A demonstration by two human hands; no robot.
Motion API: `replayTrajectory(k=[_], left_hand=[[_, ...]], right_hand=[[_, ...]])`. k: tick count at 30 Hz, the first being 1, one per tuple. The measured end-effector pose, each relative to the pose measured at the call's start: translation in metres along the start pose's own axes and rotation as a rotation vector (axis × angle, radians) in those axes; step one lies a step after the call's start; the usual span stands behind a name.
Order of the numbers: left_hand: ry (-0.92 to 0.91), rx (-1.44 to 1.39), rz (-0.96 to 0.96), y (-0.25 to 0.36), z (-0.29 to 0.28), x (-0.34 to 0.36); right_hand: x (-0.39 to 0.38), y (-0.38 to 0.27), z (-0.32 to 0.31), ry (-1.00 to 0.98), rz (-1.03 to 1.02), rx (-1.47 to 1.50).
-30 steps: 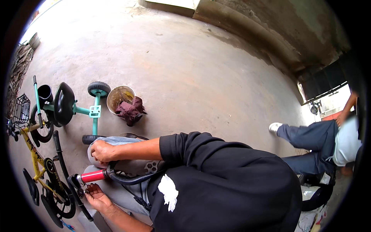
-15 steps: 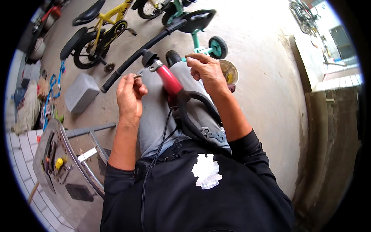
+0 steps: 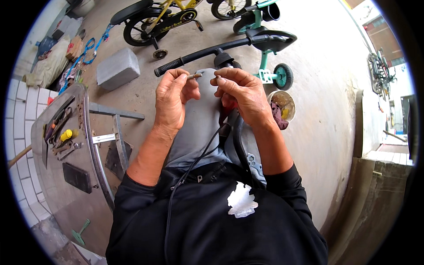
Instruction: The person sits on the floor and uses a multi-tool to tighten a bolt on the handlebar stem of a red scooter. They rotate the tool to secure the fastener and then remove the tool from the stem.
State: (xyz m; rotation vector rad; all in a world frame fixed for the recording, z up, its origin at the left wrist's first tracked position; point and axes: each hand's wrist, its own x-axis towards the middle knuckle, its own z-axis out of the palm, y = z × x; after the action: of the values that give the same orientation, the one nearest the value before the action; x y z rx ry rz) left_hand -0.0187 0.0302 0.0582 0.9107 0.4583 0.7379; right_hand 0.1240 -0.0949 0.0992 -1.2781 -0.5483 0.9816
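Note:
My left hand pinches a small bolt between thumb and forefinger, its end pointing right. My right hand is level with it, a short gap away, thumb and forefinger pressed together; a tiny dark piece seems to show at the tips, too small to name. Just beyond both hands lies a black handlebar with a ribbed grip, its black stem cap behind my fingers. The red frame tube stands between my legs, mostly hidden by my right hand.
A teal child's tricycle and a yellow bicycle stand ahead. A grey block sits to the left. Nearer, a table carries tools. A tub with a dark cloth stands at the right.
My hands have come closer together in front of the stem, the bolt now pointing toward my right fingertips. My right fingers have closed into a pinch. The view has shifted left.

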Motion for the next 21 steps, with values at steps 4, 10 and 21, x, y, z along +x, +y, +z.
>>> replayTrajectory(k=[4, 10, 21], left_hand=[[0.064, 0.088, 0.069, 0.016, -0.009, -0.015], [0.053, 0.235, 0.172, 0.024, -0.016, -0.024], [0.224, 0.308, 0.209, 0.059, -0.039, -0.062]], right_hand=[[0.009, -0.001, 0.029, -0.076, 0.015, -0.068], [0.017, 0.007, 0.054, -0.135, -0.004, -0.009], [0.036, 0.018, 0.091, -0.487, 0.002, -0.016]])
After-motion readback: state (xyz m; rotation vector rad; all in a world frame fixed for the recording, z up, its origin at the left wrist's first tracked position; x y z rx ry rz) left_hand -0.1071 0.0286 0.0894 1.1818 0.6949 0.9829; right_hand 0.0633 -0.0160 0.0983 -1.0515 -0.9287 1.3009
